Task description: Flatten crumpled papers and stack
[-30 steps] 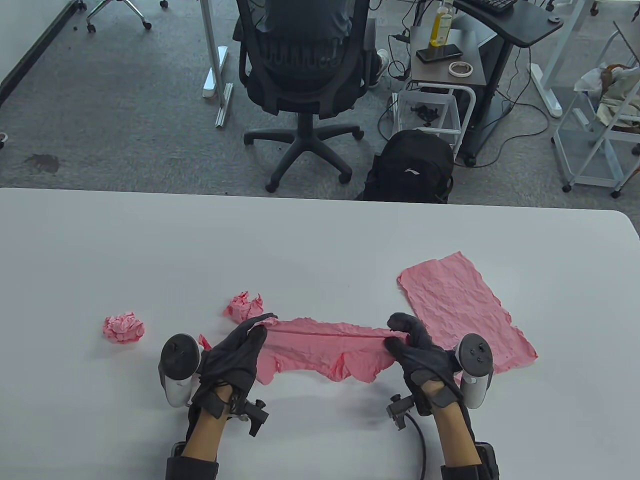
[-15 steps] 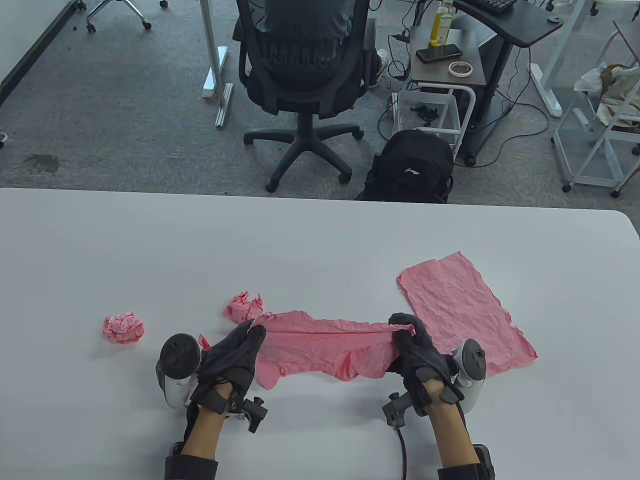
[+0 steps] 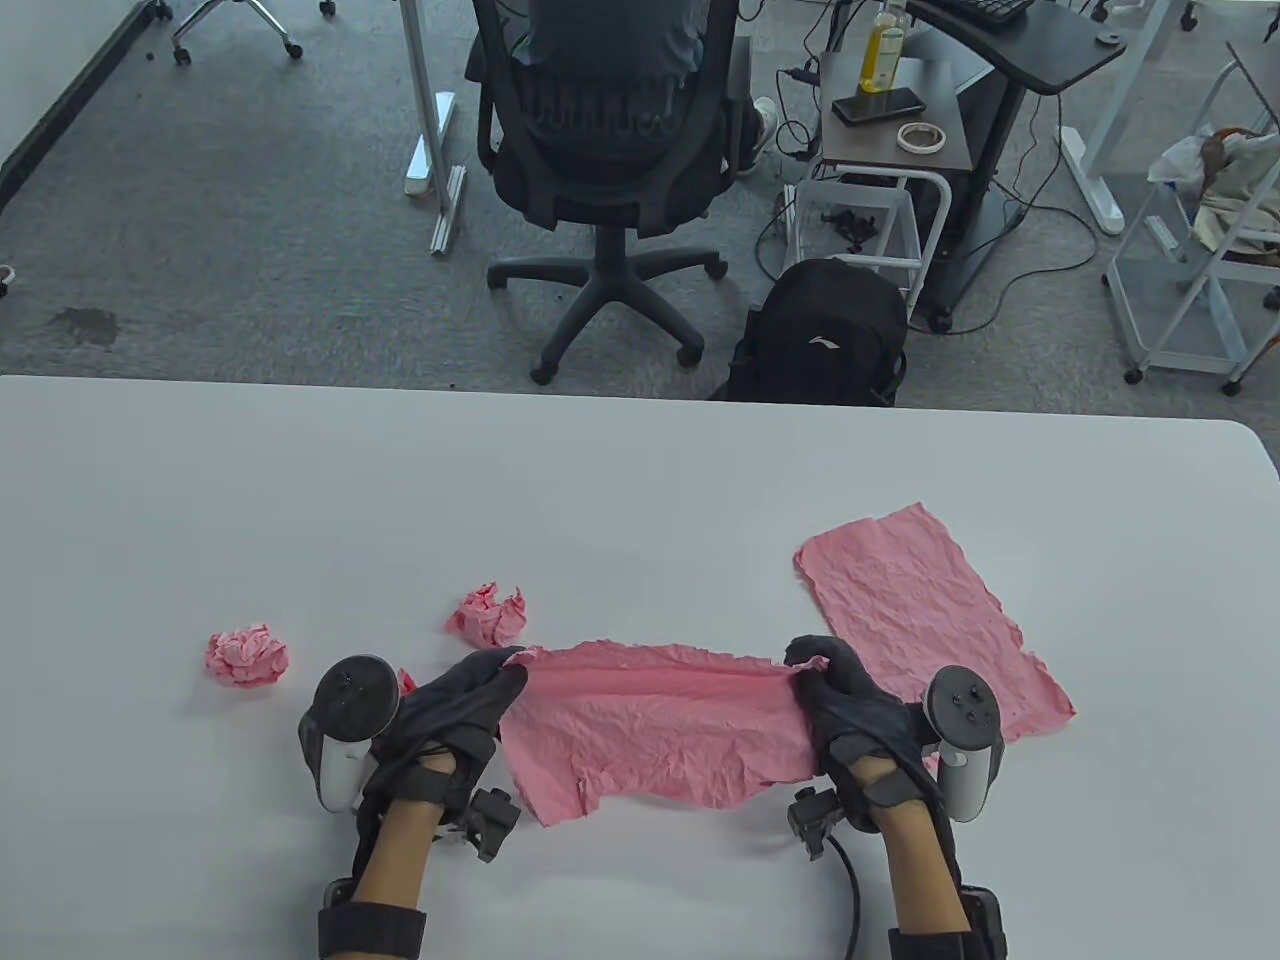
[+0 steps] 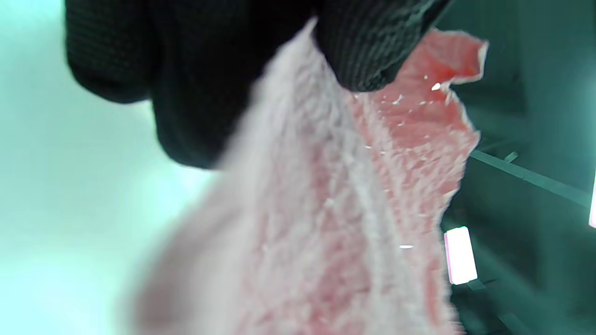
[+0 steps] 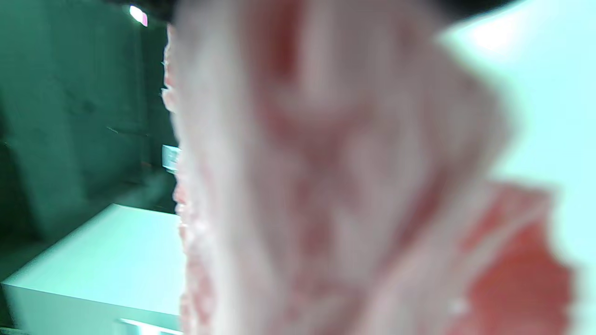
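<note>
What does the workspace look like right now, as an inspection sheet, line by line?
Surface: white table, bare at the far side.
Job's things: pink sheet stretched between both hands; flat sheet at right; two balls still crumpled.
Clutter: nothing seen.
Grippers: left hand and right hand each pinch an end of the pink sheet.
Cables: black cable by the right wrist.
Surroundings: office chair, backpack, side cart behind the table.

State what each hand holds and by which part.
Both hold the same pink paper sheet: left hand pinches its left end, right hand its right end.
</note>
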`<move>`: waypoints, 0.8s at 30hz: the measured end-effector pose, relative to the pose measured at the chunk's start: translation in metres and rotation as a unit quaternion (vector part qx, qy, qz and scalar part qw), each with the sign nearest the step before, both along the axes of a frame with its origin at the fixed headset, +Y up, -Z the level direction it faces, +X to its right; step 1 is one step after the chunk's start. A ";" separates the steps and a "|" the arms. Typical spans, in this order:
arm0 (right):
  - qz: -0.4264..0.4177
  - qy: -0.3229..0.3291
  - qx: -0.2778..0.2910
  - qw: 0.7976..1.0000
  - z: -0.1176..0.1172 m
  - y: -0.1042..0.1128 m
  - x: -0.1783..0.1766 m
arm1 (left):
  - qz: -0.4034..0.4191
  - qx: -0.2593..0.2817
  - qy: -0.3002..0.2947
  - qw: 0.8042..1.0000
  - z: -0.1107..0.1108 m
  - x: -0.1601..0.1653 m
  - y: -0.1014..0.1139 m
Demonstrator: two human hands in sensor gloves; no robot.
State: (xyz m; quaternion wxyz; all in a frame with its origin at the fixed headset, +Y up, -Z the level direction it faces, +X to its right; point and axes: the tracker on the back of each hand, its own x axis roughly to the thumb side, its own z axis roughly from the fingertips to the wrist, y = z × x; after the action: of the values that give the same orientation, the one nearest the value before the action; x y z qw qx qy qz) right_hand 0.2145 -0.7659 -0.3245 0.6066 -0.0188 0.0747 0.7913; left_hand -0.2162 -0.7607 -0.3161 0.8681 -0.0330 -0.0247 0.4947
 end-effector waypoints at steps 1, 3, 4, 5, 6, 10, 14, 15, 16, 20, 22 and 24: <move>0.025 0.006 -0.016 1.000 0.000 -0.002 -0.001 | -0.038 -0.013 0.000 0.999 0.000 0.001 0.000; 0.072 0.012 -0.043 0.996 0.000 -0.005 -0.002 | -0.094 -0.043 -0.012 0.995 0.000 0.003 -0.001; 0.094 0.011 -0.051 0.994 0.000 -0.006 -0.002 | -0.101 -0.061 -0.019 0.993 0.000 0.005 -0.004; 0.108 0.003 -0.051 0.993 0.000 -0.006 -0.002 | -0.095 -0.071 -0.023 0.993 0.000 0.006 -0.006; 0.125 -0.006 -0.048 0.991 0.000 -0.006 -0.002 | -0.087 -0.079 -0.017 0.993 0.000 0.007 -0.008; 0.185 -0.034 0.003 0.982 0.003 -0.001 -0.005 | -0.161 -0.032 -0.002 0.986 0.005 0.018 0.000; 0.275 -0.055 0.112 0.953 0.007 0.018 -0.011 | -0.282 0.070 -0.016 0.957 0.012 0.039 0.018; 0.304 -0.058 0.143 0.940 0.011 0.026 -0.014 | -0.284 0.085 -0.059 0.953 0.014 0.050 0.021; 0.319 -0.064 0.164 0.931 0.013 0.030 -0.017 | -0.284 0.084 -0.093 0.951 0.015 0.060 0.021; 0.333 -0.019 0.228 0.915 0.020 0.044 -0.037 | -0.340 0.032 -0.225 0.913 0.018 0.093 0.004; 0.335 0.065 0.237 0.910 0.024 0.045 -0.058 | -0.391 -0.004 -0.266 0.881 0.017 0.100 -0.007; 0.367 0.152 0.218 0.891 0.028 0.038 -0.086 | -0.409 -0.060 -0.287 0.864 0.014 0.099 -0.017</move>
State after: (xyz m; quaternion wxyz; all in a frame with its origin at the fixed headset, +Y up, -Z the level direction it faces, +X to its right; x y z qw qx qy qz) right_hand 0.1283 -0.7279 -0.2967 0.2428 0.2080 -0.0205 0.9473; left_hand -0.1175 -0.7777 -0.3017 0.9433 -0.2326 -0.2276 0.0646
